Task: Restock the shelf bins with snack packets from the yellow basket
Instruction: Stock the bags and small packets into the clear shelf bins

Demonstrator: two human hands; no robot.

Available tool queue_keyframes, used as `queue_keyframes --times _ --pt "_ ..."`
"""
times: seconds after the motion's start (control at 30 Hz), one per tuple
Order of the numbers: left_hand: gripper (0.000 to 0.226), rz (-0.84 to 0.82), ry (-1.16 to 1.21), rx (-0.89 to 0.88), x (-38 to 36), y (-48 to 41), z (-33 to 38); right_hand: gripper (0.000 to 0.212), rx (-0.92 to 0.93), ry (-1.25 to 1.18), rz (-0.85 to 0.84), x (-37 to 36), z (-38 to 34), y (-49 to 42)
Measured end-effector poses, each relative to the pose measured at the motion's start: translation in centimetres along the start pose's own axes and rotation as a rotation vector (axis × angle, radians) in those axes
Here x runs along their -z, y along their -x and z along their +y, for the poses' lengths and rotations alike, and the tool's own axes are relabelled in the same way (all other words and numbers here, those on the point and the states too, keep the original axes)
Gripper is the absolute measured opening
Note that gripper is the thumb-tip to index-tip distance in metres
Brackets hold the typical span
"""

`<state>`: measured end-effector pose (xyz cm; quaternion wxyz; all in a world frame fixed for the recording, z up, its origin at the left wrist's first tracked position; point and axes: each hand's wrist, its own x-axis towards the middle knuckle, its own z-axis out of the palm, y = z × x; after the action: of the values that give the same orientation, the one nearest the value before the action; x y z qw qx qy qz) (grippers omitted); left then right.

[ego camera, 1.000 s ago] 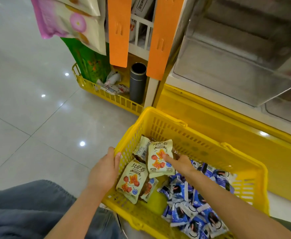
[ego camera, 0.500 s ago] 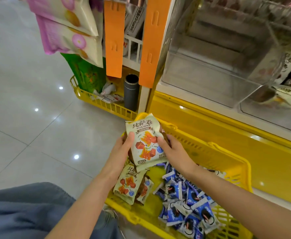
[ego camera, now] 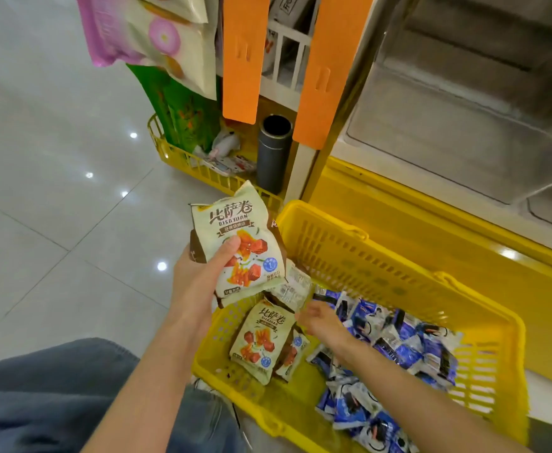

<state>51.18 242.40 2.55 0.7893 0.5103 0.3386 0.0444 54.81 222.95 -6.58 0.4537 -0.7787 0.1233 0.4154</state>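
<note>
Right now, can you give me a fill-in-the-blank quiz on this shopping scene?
The left hand holds up a cream snack packet near the ____ basket.
The right hand reaches into the basket, next to a heap of ____ packets.
The two hanging strips are ____.
Missing words: yellow, blue, orange.

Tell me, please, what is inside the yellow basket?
The yellow basket holds cream Bisajuan packets on its left and a heap of blue-and-white packets on its right; the right hand reaches in. Whatever lies beneath the heap is covered.
</note>
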Motion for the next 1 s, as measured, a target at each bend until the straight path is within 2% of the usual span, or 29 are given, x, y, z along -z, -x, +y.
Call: queue_keyframes --times 0.07,0.17,0.37,0.47,0.53,0.63,0.8,0.9,1.0 --pt "0.057 0.006 -0.009 0.010 -0.1 -0.4 -0.2 0.047 -0.158 -0.096 -0.057 -1.7 2.5 -0.5" --pt "0.061 -0.019 -0.049 0.029 -0.6 -0.8 -0.6 0.039 -0.200 -0.266 -0.056 -3.8 4.0 -1.3" --pt "0.062 -0.005 -0.120 0.030 -1.2 -1.0 -1.2 0.030 -0.117 -0.136 -0.011 -5.1 3.0 -2.6" --pt "0.068 -0.009 -0.148 0.010 -1.3 -1.0 -1.3 0.041 -0.096 -0.081 -0.022 -4.2 2.6 -2.4" --pt "0.071 -0.016 -0.165 0.011 -1.4 -0.9 -1.5 0.050 -0.078 -0.041 -0.030 -2.8 2.6 -1.6" --pt "0.074 -0.032 -0.198 0.023 -2.3 -0.4 -1.9 0.045 -0.060 -0.140 -0.051 0.5 2.9 0.2" --pt "0.039 -0.096 -0.239 0.005 -4.5 1.3 -2.1 0.034 -0.055 -0.342 0.030 7.8 3.3 4.2" --pt "0.036 -0.158 -0.254 -0.012 -6.2 2.6 -1.9 0.033 -0.001 -0.398 0.131 11.8 3.0 7.0" --pt "0.039 -0.209 -0.300 -0.047 -8.5 4.0 -1.7 0.040 0.076 -0.467 0.183 15.1 2.5 9.6"
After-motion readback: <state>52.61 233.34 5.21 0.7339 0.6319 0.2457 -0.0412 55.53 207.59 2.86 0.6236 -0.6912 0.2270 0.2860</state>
